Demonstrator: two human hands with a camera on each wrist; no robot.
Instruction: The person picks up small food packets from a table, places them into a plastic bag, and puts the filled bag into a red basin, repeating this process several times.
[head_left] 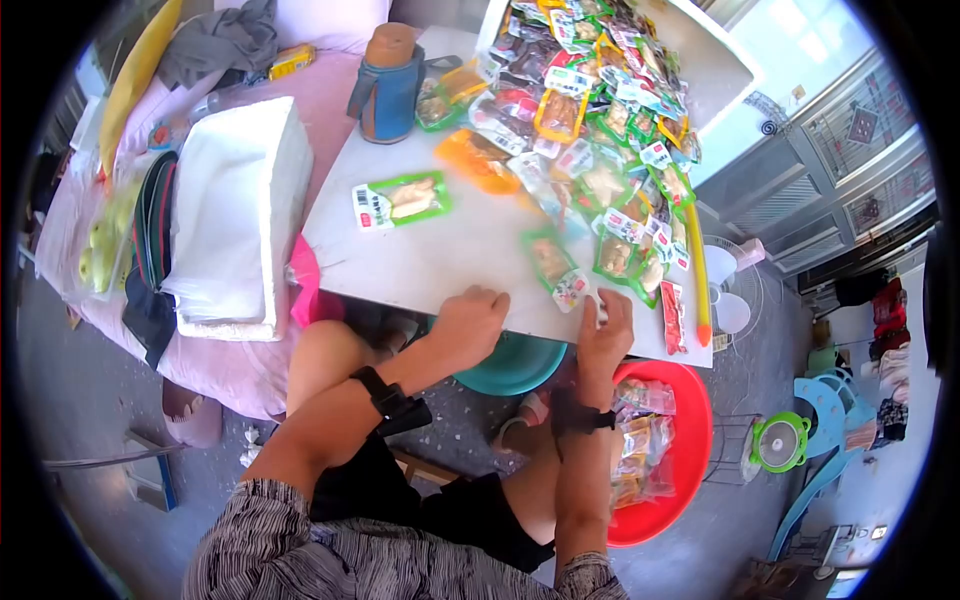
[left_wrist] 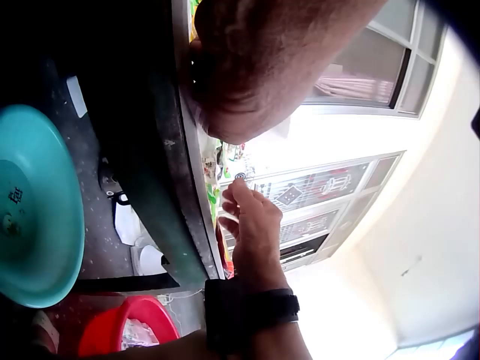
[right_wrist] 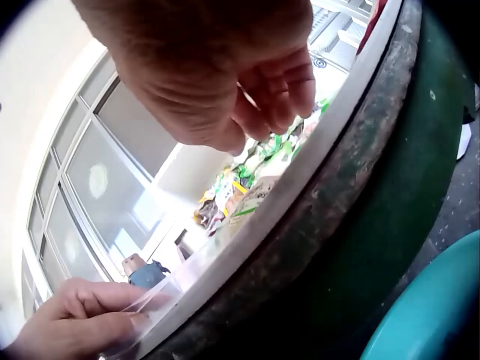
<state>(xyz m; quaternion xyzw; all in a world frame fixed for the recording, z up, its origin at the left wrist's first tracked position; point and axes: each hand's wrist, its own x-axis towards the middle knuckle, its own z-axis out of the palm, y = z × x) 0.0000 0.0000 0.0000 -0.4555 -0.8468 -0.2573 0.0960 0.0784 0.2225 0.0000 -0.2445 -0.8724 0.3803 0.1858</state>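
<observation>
My left hand (head_left: 470, 325) is at the table's front edge. In the right wrist view its thumb and fingers pinch a piece of clear plastic film (right_wrist: 161, 296), which lies along the edge. My right hand (head_left: 605, 335) is farther right at the same edge, fingers loosely bent, nothing visible between them. Right by its fingertips is a blurred green-edged food packet (head_left: 550, 258) with a white label. Another green-edged packet (head_left: 412, 200) of pale food lies by itself on the left of the white table (head_left: 400, 265). A small red packet (head_left: 674, 318) lies near the right corner.
A heap of packets (head_left: 610, 120) spills from a white foam box (head_left: 715, 60) at the back. A blue-sleeved bottle (head_left: 388, 90) stands back left. Below are a teal basin (head_left: 515, 362) and a red tub (head_left: 690, 440) holding packets. An emptied-looking foam box (head_left: 225, 220) sits left.
</observation>
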